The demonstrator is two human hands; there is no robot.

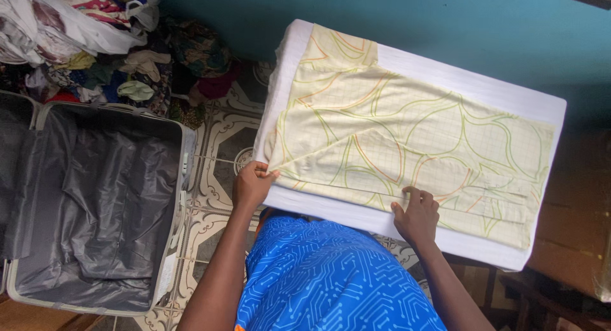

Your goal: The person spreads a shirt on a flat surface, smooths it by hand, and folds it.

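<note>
A cream cloth point(407, 137) with green and orange leaf lines and a fine grid lies spread over a white padded board point(445, 76). My left hand point(251, 186) pinches the cloth's near left corner at the board's edge. Flat on the near folded edge of the cloth, close to the middle, rests my right hand point(417, 215), with its fingers pressing down. My blue patterned top point(331, 280) shows below the board.
An open grey-lined suitcase point(95, 204) lies on the patterned tile floor point(223, 146) to the left. A heap of mixed clothes point(108, 44) sits behind it. A teal wall point(445, 19) runs behind the board. Brown wooden furniture point(573, 229) stands at the right.
</note>
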